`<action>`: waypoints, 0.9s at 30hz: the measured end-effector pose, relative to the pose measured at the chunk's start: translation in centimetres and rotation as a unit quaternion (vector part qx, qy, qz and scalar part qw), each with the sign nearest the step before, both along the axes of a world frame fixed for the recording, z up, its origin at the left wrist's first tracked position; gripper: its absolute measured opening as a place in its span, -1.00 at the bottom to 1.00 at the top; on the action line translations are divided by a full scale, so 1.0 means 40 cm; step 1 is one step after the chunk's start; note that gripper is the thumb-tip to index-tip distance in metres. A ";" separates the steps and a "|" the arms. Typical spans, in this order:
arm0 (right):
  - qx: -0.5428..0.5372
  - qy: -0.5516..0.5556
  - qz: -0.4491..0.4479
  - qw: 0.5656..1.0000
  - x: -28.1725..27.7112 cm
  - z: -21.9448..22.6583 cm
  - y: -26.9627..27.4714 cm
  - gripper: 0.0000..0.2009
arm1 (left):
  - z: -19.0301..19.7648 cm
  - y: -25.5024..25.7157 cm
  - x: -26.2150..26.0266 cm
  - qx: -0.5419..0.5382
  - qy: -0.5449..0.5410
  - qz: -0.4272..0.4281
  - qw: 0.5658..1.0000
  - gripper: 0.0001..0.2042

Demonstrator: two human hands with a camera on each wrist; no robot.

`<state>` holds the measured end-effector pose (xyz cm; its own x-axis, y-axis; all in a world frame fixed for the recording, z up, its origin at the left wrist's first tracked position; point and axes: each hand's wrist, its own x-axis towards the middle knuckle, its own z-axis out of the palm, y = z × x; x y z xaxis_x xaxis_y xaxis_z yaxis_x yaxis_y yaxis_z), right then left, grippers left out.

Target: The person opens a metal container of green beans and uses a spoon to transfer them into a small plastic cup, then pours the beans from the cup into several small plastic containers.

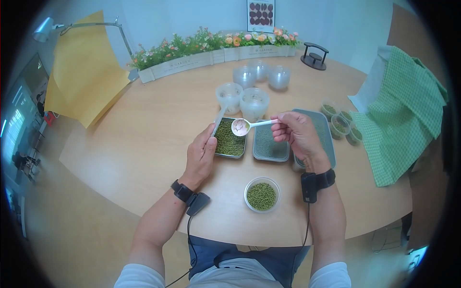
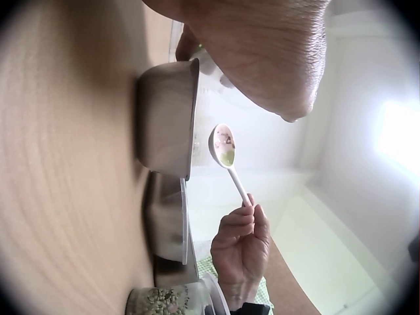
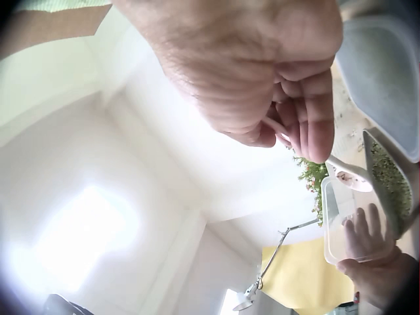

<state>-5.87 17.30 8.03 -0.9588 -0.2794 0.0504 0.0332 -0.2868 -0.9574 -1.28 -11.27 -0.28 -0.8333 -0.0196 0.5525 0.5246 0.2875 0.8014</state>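
Note:
My right hand [image 1: 300, 134] pinches the handle of a white spoon [image 1: 240, 127], its patterned bowl held above a metal container of green beans [image 1: 230, 140]. In the right wrist view, fingers curl around the spoon's handle. At the container's left side, my left hand [image 1: 199, 157] grips a translucent plastic lid [image 1: 220, 120] tilted on edge. Its fingers show through the lid [image 3: 333, 220] in the right wrist view. A round clear cup of green beans [image 1: 262, 195] stands nearer the table's front edge, between my forearms.
Right of the open container sit a lidded container [image 1: 271, 144] and a larger lidded one [image 1: 322, 132]. Several clear empty cups [image 1: 254, 102] stand behind. Small cups of beans [image 1: 340, 125] lie near a green checked cloth [image 1: 389, 129]. Flower planters [image 1: 187, 64] line the back.

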 end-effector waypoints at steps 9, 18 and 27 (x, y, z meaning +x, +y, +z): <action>0.106 0.047 -0.029 0.993 0.028 -0.055 -0.097 -0.77 | 0.002 0.000 0.002 -0.012 -0.013 0.004 1.000 -0.50; 0.019 -0.074 -0.014 0.997 0.010 -0.083 -0.089 -0.78 | 0.006 0.003 0.003 -0.024 0.003 0.016 1.000 -0.50; -0.092 -0.121 -0.006 0.988 -0.024 -0.039 0.016 -0.76 | 0.029 0.006 0.016 -0.100 -0.002 0.023 0.995 -0.49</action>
<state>-6.84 17.94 6.48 -0.9521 -0.2757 -0.1324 0.2512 -0.4577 -0.8529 -0.63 -11.03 0.90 -0.8363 0.0529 0.5457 0.5043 0.4645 0.7279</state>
